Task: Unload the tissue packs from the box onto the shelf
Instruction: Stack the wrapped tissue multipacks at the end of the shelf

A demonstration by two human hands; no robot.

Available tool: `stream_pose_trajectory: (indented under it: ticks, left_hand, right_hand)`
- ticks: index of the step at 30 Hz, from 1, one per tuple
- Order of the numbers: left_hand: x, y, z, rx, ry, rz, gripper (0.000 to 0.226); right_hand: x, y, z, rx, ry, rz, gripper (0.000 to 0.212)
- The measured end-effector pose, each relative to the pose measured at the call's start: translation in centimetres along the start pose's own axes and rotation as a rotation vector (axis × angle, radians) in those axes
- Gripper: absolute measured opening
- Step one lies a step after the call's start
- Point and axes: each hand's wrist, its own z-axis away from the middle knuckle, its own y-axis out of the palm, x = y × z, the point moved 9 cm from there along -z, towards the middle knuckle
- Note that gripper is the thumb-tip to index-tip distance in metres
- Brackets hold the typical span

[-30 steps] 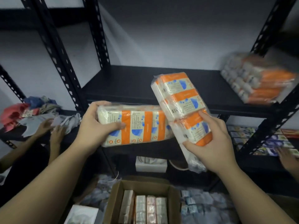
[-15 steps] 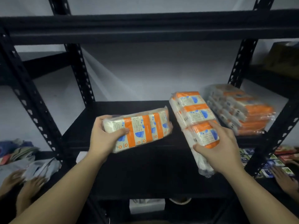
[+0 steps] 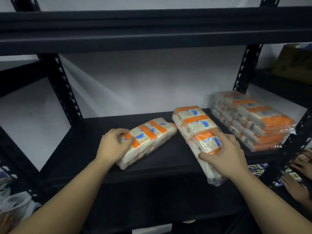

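Observation:
Two orange-and-white tissue packs in clear wrap lie on the black shelf (image 3: 81, 152). My left hand (image 3: 114, 146) grips the near end of the left tissue pack (image 3: 148, 137), which rests flat and angled toward the back. My right hand (image 3: 222, 152) holds the right tissue pack (image 3: 195, 125) with fingers over its top and thumb on its side; its near end hangs over the shelf's front edge. A stack of tissue packs (image 3: 253, 119) sits at the shelf's right end. The box is out of view.
An upper shelf beam (image 3: 152, 31) runs overhead. Black perforated uprights (image 3: 64, 88) stand at the back left and right. Another person's hands (image 3: 298, 176) work on a lower shelf at the right. Cloth items show at the lower left.
Both hands have moved forward and down, bringing the two packs from the air onto the shelf surface. The view has shifted closer to the shelf.

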Motion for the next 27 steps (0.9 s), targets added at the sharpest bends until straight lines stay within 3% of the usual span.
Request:
stream_pose_trajectory:
  ticks: [6, 9, 21, 27]
  left_hand:
    - [-6.5, 4.3, -0.3, 0.236, 0.255, -0.209, 0.068]
    - [-8.2, 7.4, -0.6, 0.335, 0.274, -0.368, 0.070]
    - [-5.4, 6.3, -6.4, 0.281, 0.130, -0.518, 0.068]
    - [-5.1, 6.8, -7.5, 0.287, 0.114, -0.539, 0.083]
  right_hand:
    - [-0.7, -0.7, -2.8, 0.052, 0.015, 0.036, 0.093]
    - [-1.0, -1.0, -3.9, 0.090, 0.012, 0.096, 0.089]
    - [-1.2, -0.3, -5.6, 0.248, -0.029, 0.244, 0.089]
    - [-1.2, -0.1, -5.6, 0.276, -0.016, 0.271, 0.092]
